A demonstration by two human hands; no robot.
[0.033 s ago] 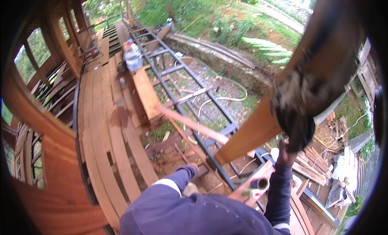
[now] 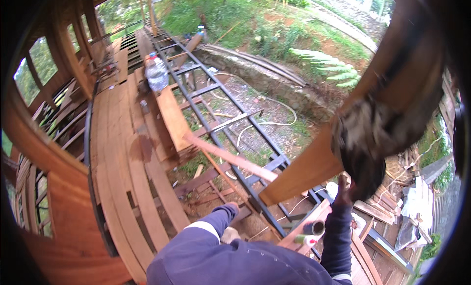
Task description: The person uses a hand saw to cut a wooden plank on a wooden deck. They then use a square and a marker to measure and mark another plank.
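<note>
A broad, slanting wooden post [image 2: 304, 162] rises from the dark metal frame toward the upper right, close to me. Against it lies a dark, stained rag [image 2: 365, 133], bunched and partly blurred. My right hand [image 2: 345, 189] reaches up from a dark blue sleeve and grips the rag at its lower end; the rag covers most of the fingers. My left hand [image 2: 232, 205] barely shows past its cuff, low beside the metal frame, and its fingers are hidden. Below my right forearm are a dark open-ended can [image 2: 315, 227] and a white-and-green bottle with a red cap [image 2: 306, 240].
A dark metal frame [image 2: 235, 101] with crossbars runs away ahead. Left of it lies plank decking [image 2: 115, 157] with gaps. A large clear bottle [image 2: 157, 74] stands by a wooden beam [image 2: 171, 116]. A pale hose [image 2: 294, 113] loops over gravel; scrap boards [image 2: 375, 206] lie at right.
The view has shifted slightly, so the decking and frame sit a little farther left. The rag and my right hand have moved slightly down and right in the picture.
</note>
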